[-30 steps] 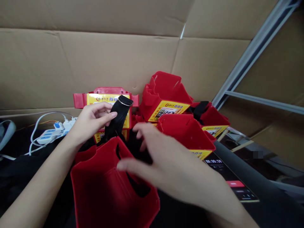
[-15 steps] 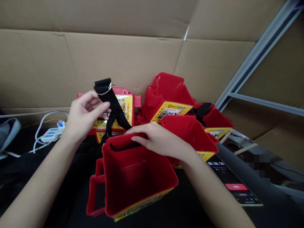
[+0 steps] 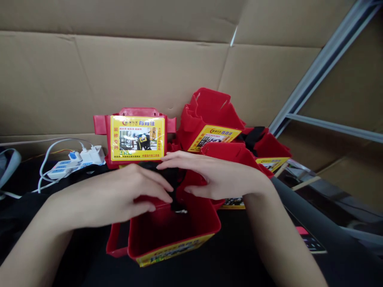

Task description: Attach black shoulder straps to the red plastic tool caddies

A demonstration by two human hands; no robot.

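A red plastic tool box [image 3: 175, 235] with a yellow label stands in front of me, its open top facing up. A black strap [image 3: 177, 199] hangs over its back wall, and the end with a metal ring lies inside the box. My left hand [image 3: 131, 195] is over the box's left side. Its fingertips reach to the strap, with the thumb apart from them. My right hand [image 3: 209, 173] lies over the back right rim, fingers stretched out across the top of the strap and thumb apart. Both hands hide much of the back rim.
Behind stand several more red boxes, one with its label [image 3: 137, 139] facing me, another tilted box [image 3: 212, 115] to its right. At left lies a white power strip [image 3: 74, 159] with cables. A cardboard wall [image 3: 149, 75] closes the back. A phone [image 3: 311, 241] lies at right.
The strap's ringed end has come down from above the back rim into the box. My left hand has moved down and right to the box; my right hand has shifted slightly right.
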